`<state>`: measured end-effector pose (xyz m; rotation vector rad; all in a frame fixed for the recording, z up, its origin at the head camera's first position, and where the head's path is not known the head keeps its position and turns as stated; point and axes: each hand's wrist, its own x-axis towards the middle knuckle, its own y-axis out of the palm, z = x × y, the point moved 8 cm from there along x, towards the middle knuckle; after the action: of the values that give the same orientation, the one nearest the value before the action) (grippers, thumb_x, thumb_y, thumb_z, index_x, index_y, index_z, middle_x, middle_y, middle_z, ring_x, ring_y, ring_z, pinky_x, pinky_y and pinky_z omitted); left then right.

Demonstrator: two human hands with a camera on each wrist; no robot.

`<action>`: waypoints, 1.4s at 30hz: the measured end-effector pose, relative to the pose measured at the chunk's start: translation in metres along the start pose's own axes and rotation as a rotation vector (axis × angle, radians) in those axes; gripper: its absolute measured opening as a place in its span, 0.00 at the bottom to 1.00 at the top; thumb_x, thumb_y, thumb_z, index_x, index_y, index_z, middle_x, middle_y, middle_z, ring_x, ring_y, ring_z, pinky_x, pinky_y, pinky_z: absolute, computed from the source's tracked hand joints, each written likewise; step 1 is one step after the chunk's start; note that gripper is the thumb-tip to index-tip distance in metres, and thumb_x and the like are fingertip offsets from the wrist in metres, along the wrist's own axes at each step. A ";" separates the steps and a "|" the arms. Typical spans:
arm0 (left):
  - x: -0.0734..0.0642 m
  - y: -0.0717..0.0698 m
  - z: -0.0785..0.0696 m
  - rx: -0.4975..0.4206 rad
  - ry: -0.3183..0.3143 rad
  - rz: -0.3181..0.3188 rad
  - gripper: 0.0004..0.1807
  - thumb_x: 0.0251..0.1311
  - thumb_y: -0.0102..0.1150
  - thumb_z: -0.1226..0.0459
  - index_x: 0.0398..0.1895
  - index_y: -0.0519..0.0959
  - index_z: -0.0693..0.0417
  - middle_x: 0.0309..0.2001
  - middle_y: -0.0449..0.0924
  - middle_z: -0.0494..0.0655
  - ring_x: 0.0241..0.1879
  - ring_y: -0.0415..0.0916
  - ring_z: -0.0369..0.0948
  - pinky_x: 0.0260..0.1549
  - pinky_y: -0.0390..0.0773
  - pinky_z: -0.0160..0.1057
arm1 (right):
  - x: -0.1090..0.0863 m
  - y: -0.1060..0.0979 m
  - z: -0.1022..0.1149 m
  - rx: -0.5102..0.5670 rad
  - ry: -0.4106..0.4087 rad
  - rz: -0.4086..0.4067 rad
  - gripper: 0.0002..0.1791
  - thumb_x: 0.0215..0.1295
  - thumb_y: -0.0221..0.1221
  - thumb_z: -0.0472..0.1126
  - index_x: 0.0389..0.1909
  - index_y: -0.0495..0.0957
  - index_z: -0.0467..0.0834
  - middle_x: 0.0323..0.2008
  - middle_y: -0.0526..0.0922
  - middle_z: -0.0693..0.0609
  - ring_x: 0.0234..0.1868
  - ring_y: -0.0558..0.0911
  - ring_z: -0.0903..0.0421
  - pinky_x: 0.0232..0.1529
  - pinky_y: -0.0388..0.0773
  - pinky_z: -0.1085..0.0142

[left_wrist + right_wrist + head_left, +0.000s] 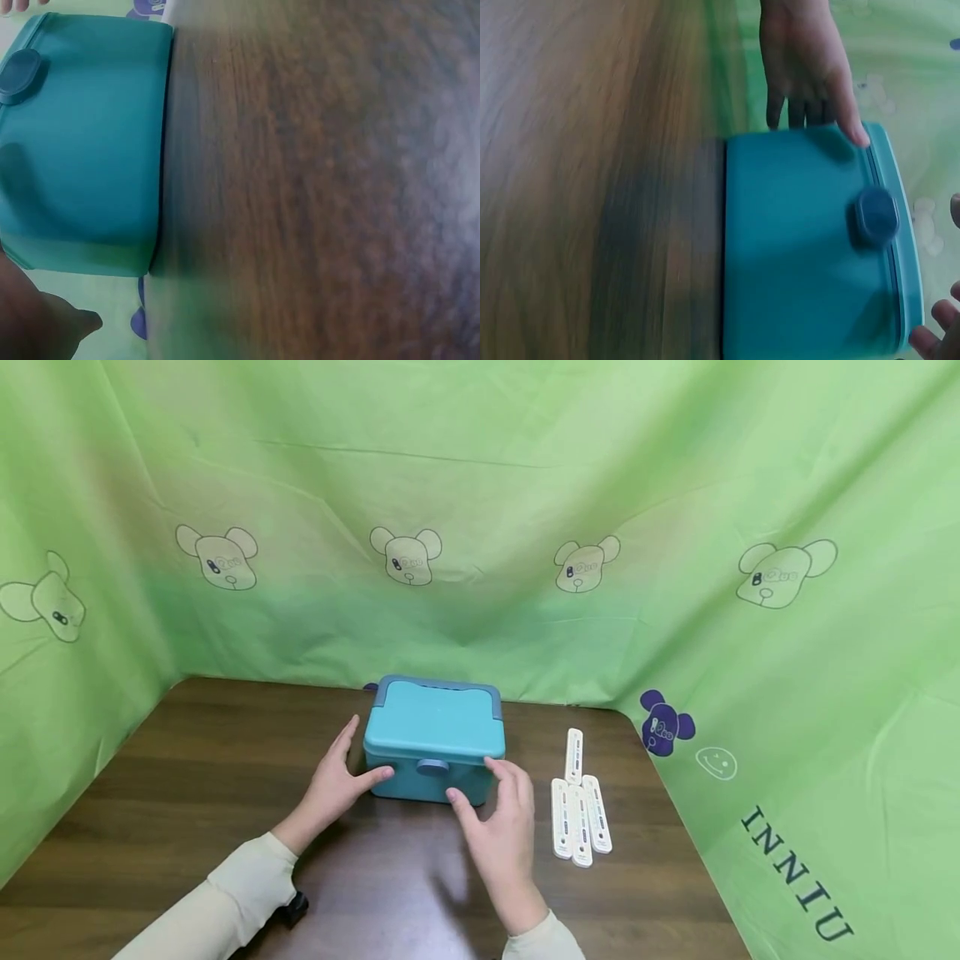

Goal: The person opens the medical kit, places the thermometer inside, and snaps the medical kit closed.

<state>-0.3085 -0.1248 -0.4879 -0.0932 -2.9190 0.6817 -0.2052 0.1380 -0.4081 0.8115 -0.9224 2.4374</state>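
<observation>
- Left grip (337,787) and right grip (504,837) are spread wide, seemingly so the blue box (435,733) is bracketed.
- White strips (580,822) are grouped nearby, perhaps for easy reach.

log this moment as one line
teal box: lid closed, on table | left hand: at left side | right hand: at front right corner | white strips: right of box

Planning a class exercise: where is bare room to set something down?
Bare: tabletop between teal box, left sleeve and green cloth. Narrower gap between box and white strips. Crowded: box front, flanked by left grip and right grip.
</observation>
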 end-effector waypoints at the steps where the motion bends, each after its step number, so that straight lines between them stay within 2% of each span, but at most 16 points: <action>1: 0.000 0.000 0.000 0.001 0.004 -0.007 0.64 0.52 0.74 0.38 0.85 0.45 0.43 0.84 0.43 0.50 0.81 0.43 0.56 0.72 0.55 0.68 | 0.000 0.003 0.003 0.007 0.002 0.012 0.35 0.54 0.78 0.49 0.61 0.77 0.43 0.58 0.76 0.46 0.61 0.75 0.49 0.63 0.73 0.56; 7: -0.001 0.001 -0.001 -0.001 0.024 -0.032 0.64 0.50 0.76 0.39 0.84 0.47 0.45 0.83 0.46 0.50 0.81 0.46 0.55 0.73 0.56 0.65 | -0.004 0.018 0.012 0.017 0.039 0.048 0.34 0.56 0.77 0.51 0.62 0.77 0.45 0.56 0.78 0.50 0.59 0.77 0.51 0.60 0.76 0.54; 14: 0.000 0.002 -0.003 -0.032 0.056 -0.073 0.63 0.49 0.77 0.40 0.84 0.50 0.44 0.81 0.52 0.52 0.80 0.51 0.55 0.73 0.59 0.65 | -0.007 0.035 0.007 0.029 0.195 0.086 0.29 0.60 0.73 0.54 0.59 0.78 0.46 0.55 0.79 0.52 0.59 0.77 0.53 0.61 0.78 0.54; 17: 0.000 0.003 -0.006 -0.055 0.086 -0.099 0.59 0.51 0.77 0.43 0.82 0.54 0.45 0.79 0.59 0.53 0.78 0.56 0.54 0.72 0.62 0.63 | -0.009 0.041 0.004 0.009 0.242 0.078 0.27 0.59 0.74 0.55 0.55 0.80 0.46 0.53 0.81 0.52 0.58 0.78 0.52 0.60 0.79 0.54; 22: -0.002 0.007 -0.012 -0.097 0.115 -0.126 0.54 0.55 0.76 0.47 0.81 0.58 0.47 0.75 0.67 0.52 0.75 0.63 0.51 0.70 0.66 0.60 | -0.011 0.047 0.003 -0.008 0.269 0.043 0.26 0.59 0.74 0.55 0.52 0.82 0.46 0.49 0.83 0.52 0.54 0.81 0.52 0.55 0.81 0.54; 28: -0.004 0.015 -0.017 -0.173 0.099 -0.112 0.53 0.56 0.75 0.48 0.81 0.57 0.51 0.75 0.67 0.52 0.74 0.65 0.50 0.69 0.70 0.56 | -0.017 0.050 0.000 0.041 0.292 0.041 0.24 0.58 0.75 0.52 0.52 0.82 0.47 0.48 0.83 0.54 0.49 0.81 0.54 0.50 0.82 0.55; 32: -0.005 0.017 -0.019 -0.195 0.099 -0.097 0.52 0.59 0.73 0.50 0.81 0.55 0.52 0.76 0.65 0.52 0.74 0.65 0.48 0.67 0.72 0.52 | -0.018 0.052 0.000 0.047 0.305 0.044 0.25 0.59 0.74 0.53 0.53 0.81 0.46 0.48 0.82 0.54 0.49 0.81 0.54 0.50 0.82 0.56; 36: -0.007 0.011 -0.019 -0.191 0.064 -0.117 0.49 0.58 0.74 0.50 0.79 0.61 0.55 0.74 0.69 0.53 0.73 0.67 0.48 0.66 0.73 0.52 | -0.016 0.053 0.003 0.032 0.299 0.035 0.25 0.59 0.74 0.52 0.52 0.82 0.45 0.46 0.81 0.53 0.48 0.82 0.54 0.49 0.83 0.56; 42: -0.007 0.005 -0.014 -0.182 -0.001 -0.152 0.48 0.52 0.77 0.46 0.74 0.70 0.57 0.68 0.76 0.53 0.69 0.72 0.47 0.64 0.76 0.52 | -0.016 0.056 0.009 -0.063 0.310 0.005 0.26 0.58 0.75 0.54 0.50 0.81 0.44 0.44 0.81 0.51 0.44 0.82 0.53 0.47 0.80 0.55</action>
<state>-0.2994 -0.1148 -0.4786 0.1082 -2.9440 0.3921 -0.2209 0.0897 -0.4385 0.3941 -0.8754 2.4328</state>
